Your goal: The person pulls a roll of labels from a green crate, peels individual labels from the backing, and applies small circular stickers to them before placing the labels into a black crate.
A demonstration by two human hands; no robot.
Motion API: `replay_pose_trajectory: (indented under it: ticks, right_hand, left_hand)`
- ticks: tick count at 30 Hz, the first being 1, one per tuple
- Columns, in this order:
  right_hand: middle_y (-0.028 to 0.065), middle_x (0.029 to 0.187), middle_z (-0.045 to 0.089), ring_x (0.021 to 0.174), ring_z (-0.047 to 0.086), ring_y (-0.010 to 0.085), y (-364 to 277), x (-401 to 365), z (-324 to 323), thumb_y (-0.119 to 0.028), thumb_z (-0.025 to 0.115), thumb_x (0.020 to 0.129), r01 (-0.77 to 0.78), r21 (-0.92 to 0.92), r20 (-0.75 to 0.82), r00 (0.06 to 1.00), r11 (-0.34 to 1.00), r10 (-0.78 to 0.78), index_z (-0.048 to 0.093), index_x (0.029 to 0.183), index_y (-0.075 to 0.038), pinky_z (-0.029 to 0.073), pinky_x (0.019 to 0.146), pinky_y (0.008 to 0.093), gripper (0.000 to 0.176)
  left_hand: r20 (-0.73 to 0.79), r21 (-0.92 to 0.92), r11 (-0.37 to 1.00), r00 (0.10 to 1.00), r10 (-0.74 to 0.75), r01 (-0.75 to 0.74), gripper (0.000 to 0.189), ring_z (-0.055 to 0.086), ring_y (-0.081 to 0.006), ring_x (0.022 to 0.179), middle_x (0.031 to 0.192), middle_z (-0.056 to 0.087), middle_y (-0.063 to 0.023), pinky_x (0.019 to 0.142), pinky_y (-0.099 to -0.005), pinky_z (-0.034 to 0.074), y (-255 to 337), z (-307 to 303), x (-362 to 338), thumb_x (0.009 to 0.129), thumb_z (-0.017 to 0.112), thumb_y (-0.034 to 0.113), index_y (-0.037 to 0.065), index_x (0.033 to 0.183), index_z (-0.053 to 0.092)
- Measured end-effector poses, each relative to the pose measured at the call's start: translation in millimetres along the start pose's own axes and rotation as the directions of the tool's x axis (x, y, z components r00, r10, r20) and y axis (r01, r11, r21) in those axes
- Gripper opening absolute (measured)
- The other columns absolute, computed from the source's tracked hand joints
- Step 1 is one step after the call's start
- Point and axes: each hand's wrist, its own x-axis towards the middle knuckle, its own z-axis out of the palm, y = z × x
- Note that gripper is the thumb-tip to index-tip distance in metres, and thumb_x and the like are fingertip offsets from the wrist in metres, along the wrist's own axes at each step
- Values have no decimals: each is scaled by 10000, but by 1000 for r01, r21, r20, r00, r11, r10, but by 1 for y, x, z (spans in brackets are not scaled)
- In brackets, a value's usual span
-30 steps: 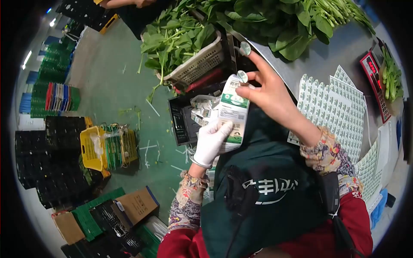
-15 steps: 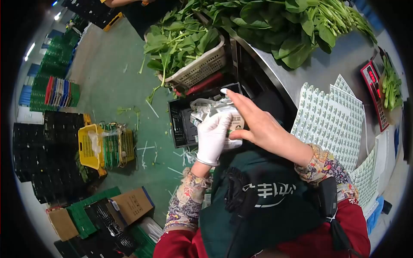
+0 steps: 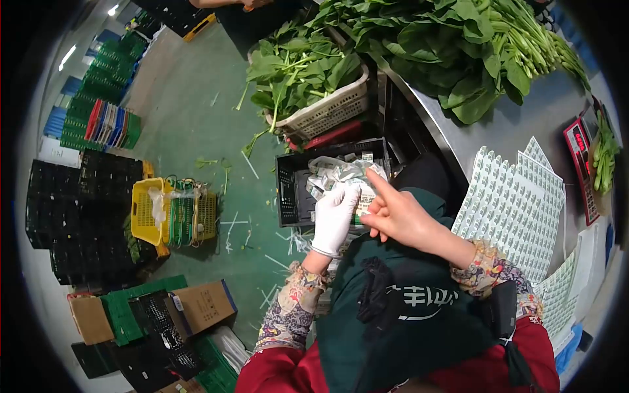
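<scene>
My left hand (image 3: 335, 215), in a white glove, pinches a white printed packet (image 3: 365, 196) with green marks, partly hidden behind the fingers. Bare and just to the right, my right hand (image 3: 406, 219) has its index finger stretched out and its other fingers bent, close over the packet's edge. Below both hands stands a black crate (image 3: 285, 190). Crumpled clear-and-white plastic packaging (image 3: 334, 169) lies inside it.
Leafy greens (image 3: 308, 69) fill a beige basket (image 3: 327, 114) beyond the crate. More greens (image 3: 458, 62) lie on the metal table (image 3: 439, 112), with label sheets (image 3: 511, 209) and a red scale (image 3: 580, 160). A yellow basket (image 3: 143, 216) stands left. Another person's hand (image 3: 255, 3) shows at the top.
My right hand has gone from flat, stretched fingers to a pointing index with the others bent, lower and nearer the packet. My left hand keeps its grip. The view has shifted slightly.
</scene>
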Motion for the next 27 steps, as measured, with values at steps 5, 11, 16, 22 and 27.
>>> replay_pose_trajectory:
  ticks: [5,11,16,22,27]
  right_hand:
    - [251,742,601,674,585,430,5,1,-4,-170,678,775,24,-475,-128,987,879,-97,93,1416,-18,476,616,436,881]
    - [123,630,608,559,619,194,-14,11,-26,-107,631,815,71,-130,-406,906,989,-119,202,1398,-10,474,522,298,730]
    - [42,697,570,522,517,76,17,28,-41,-110,625,837,290,-396,-505,723,871,-471,521,1105,37,418,462,200,323]
    - [31,622,618,489,552,49,16,9,7,-129,662,806,42,218,-351,936,975,39,636,848,20,408,413,199,157]
    - [167,617,578,576,606,305,22,7,7,-174,691,768,120,-334,-355,903,935,-243,480,883,18,471,543,373,307]
  left_hand:
    - [1,67,995,997,76,-76,187,520,-67,643,714,619,-23,596,-237,436,18,13,-5,891,559,132,-40,883,633]
    - [225,-133,990,972,64,-34,399,589,-104,865,963,629,-54,760,-256,486,32,-2,2,891,584,260,5,1189,510]
    - [134,-174,958,969,-207,229,267,613,-83,742,888,657,-51,658,-223,497,5,-10,-4,931,525,201,-37,1025,605]
    - [6,-124,991,998,-58,58,237,525,-46,731,812,631,-5,641,-214,438,9,-1,9,932,512,174,-32,925,629]
    - [-80,-7,998,994,68,-69,191,522,-53,726,788,631,-4,643,-215,433,12,11,3,902,546,122,-41,923,643]
